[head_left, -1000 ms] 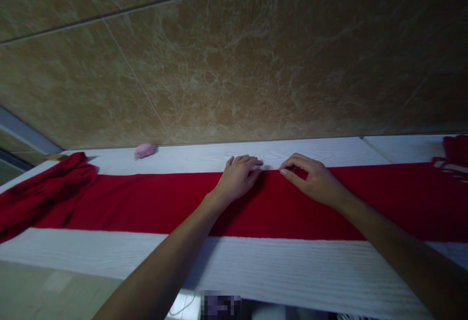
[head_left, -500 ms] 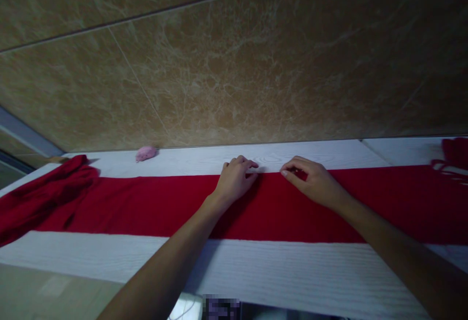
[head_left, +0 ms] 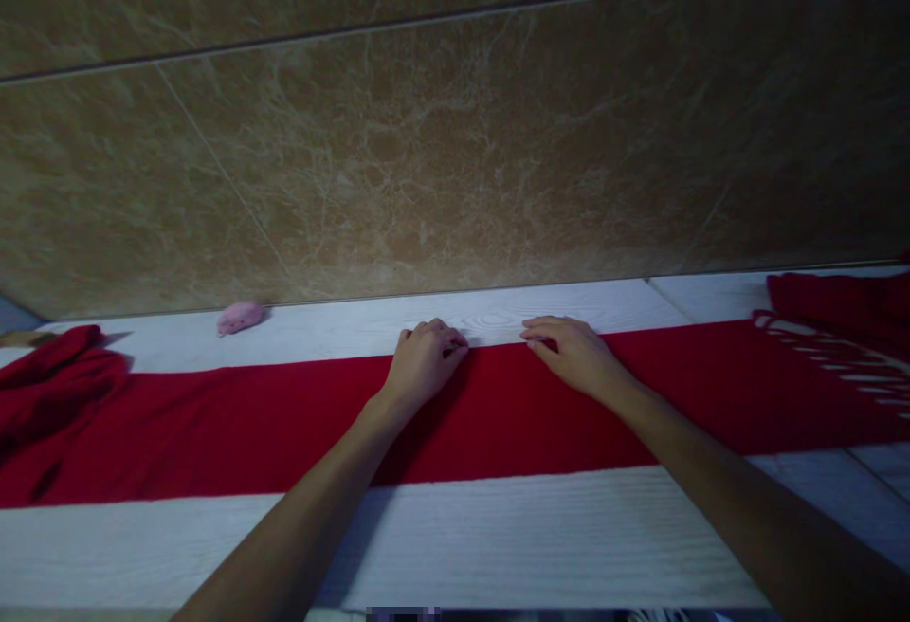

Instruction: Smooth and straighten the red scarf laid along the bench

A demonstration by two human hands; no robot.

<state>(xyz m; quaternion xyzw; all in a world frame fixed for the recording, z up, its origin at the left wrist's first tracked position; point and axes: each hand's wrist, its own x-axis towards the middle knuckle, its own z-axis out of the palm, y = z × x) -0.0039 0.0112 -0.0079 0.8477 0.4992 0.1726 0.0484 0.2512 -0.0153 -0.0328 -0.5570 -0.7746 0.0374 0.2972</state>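
In the head view, a long red scarf [head_left: 498,413] lies flat across a white wood-grained table [head_left: 512,537], and everything else is placed here by that scarf. It runs from one side of the view to the other, with bare tabletop along both its far and near edges. At its left end the cloth gathers into a loose, rumpled heap [head_left: 61,380]. Over its right end lies a fringe [head_left: 839,366] streaked with pale lines, and just beyond that sits a folded red bundle [head_left: 839,304]; the corner is dim, so whether this bundle belongs to the same piece is hard to say.

Both forearms cross the scarf from its near side. The left hand [head_left: 425,358] is at the scarf's far edge, left of the right hand, its fingers curled and the thumb drawn close to the index finger. The right hand [head_left: 569,349] is at the same edge, fingers bent, with a narrow gap between thumb and index finger. Whether either hand has cloth between its fingertips cannot be told.

Beyond the scarf's far edge, left of the hands, a small pink object [head_left: 242,317] rests near the brown tiled wall [head_left: 455,157]. A brownish piece [head_left: 25,338] lies just beyond the scarf's rumpled end.
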